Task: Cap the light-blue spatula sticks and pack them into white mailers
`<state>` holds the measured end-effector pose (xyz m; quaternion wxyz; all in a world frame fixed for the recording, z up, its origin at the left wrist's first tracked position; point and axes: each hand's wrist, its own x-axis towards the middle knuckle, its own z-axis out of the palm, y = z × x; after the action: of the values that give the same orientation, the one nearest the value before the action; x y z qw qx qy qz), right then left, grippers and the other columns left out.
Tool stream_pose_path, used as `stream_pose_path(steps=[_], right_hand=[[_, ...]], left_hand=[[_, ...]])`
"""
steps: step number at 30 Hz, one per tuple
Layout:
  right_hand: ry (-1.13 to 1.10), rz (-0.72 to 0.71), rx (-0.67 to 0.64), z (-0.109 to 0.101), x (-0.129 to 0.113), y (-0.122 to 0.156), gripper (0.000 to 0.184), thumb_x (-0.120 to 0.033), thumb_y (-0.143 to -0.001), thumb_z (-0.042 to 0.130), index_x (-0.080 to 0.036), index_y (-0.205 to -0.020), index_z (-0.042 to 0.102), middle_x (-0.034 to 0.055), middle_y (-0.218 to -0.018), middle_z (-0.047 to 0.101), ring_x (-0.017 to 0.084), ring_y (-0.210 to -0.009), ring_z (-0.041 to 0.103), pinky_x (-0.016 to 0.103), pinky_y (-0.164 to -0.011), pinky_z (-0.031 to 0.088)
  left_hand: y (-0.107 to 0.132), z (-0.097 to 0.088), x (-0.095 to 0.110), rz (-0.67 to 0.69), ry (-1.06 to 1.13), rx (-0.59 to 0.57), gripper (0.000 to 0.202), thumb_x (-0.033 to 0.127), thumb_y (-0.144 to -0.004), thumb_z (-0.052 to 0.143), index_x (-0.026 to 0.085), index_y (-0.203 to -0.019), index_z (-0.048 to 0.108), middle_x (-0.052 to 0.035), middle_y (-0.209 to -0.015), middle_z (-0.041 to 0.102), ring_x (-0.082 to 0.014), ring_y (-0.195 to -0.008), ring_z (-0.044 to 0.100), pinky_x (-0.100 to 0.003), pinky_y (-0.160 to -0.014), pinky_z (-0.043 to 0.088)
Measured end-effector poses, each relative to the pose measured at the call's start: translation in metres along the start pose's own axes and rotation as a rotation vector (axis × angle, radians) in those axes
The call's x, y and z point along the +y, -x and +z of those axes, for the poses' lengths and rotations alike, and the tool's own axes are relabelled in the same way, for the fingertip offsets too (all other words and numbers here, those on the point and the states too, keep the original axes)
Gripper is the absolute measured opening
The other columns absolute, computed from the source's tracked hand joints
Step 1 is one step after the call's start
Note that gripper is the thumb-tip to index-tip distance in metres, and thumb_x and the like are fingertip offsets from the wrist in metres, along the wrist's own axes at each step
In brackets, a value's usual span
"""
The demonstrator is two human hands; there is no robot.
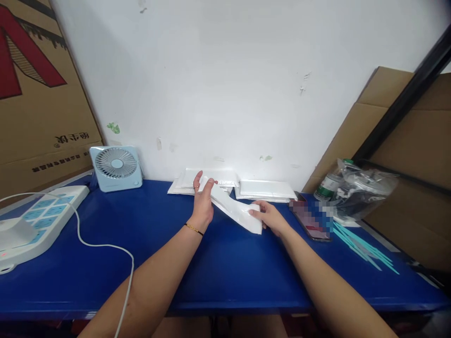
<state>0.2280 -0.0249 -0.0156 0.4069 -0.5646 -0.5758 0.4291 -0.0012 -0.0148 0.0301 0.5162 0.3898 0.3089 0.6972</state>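
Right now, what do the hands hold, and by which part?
A white bag: the left hand holds its left end, the right hand its right end.

Small fan (116, 167), power strip (44, 217), phone (311, 220), plastic bag (359, 190)

Both forearms bare, stretched forward, converging. Left hand (203, 203) raised, thumb and fingers pinched closed. Right hand (269, 217) lower, palm down, fingers curled in grip.

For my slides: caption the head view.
The left hand and right hand hold a white pouch over a blue table near a fan.
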Motion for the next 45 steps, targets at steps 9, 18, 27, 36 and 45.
stream_pose_path(steps=[9, 18, 27, 36, 45], right_hand=[[0.385, -0.305, -0.226, -0.025, 0.007, -0.001, 0.088, -0.049, -0.057, 0.077, -0.026, -0.135, 0.042, 0.0088, -0.139, 0.04, 0.028, -0.126, 0.038, 0.042, -0.104, 0.032], [0.529, -0.475, -0.294, 0.016, 0.003, 0.002, 0.105, -0.055, -0.055, 0.076, -0.025, -0.143, 0.027, 0.0125, -0.14, 0.038, 0.034, -0.129, 0.034, 0.05, -0.106, 0.027], [0.764, -0.498, -0.235, 0.026, 0.002, 0.003, 0.075, -0.066, -0.075, 0.053, -0.025, -0.137, 0.039, 0.0117, -0.138, 0.039, 0.03, -0.128, 0.035, 0.044, -0.105, 0.03], [0.847, -0.515, -0.257, 0.027, -0.002, 0.007, 0.066, -0.067, -0.08, 0.044, -0.028, -0.134, 0.045, 0.0112, -0.139, 0.038, 0.031, -0.129, 0.034, 0.047, -0.106, 0.029], [0.869, -0.539, -0.262, 0.026, -0.003, 0.007, 0.058, -0.063, -0.083, 0.042, -0.03, -0.132, 0.046, 0.0106, -0.138, 0.039, 0.029, -0.129, 0.035, 0.046, -0.105, 0.03]], left_hand=[[0.014, 0.026, 0.034, 0.318, -0.155, -0.057, 0.059, 0.039, -0.076, 0.067, 0.028, -0.127, 0.039, -0.0031, -0.1, 0.057, -0.018, -0.096, 0.059, -0.033, -0.087, 0.048], [0.003, 0.028, 0.061, 0.373, -0.171, -0.033, 0.057, 0.044, -0.077, 0.065, 0.03, -0.125, 0.039, -0.0048, -0.108, 0.054, -0.0175, -0.093, 0.06, -0.034, -0.083, 0.051], [-0.014, 0.026, 0.109, 0.579, -0.327, -0.094, 0.054, 0.041, -0.077, 0.064, 0.025, -0.123, 0.04, -0.0031, -0.097, 0.058, -0.0173, -0.087, 0.063, -0.036, -0.083, 0.051], [-0.01, 0.033, 0.141, 0.808, -0.467, -0.171, 0.054, 0.042, -0.08, 0.061, 0.027, -0.125, 0.037, -0.003, -0.096, 0.059, -0.0217, -0.099, 0.06, -0.042, -0.087, 0.048], [-0.004, 0.033, 0.167, 0.884, -0.532, -0.176, 0.054, 0.047, -0.08, 0.06, 0.031, -0.125, 0.035, -0.0016, -0.099, 0.058, -0.0191, -0.098, 0.06, -0.037, -0.088, 0.047]])
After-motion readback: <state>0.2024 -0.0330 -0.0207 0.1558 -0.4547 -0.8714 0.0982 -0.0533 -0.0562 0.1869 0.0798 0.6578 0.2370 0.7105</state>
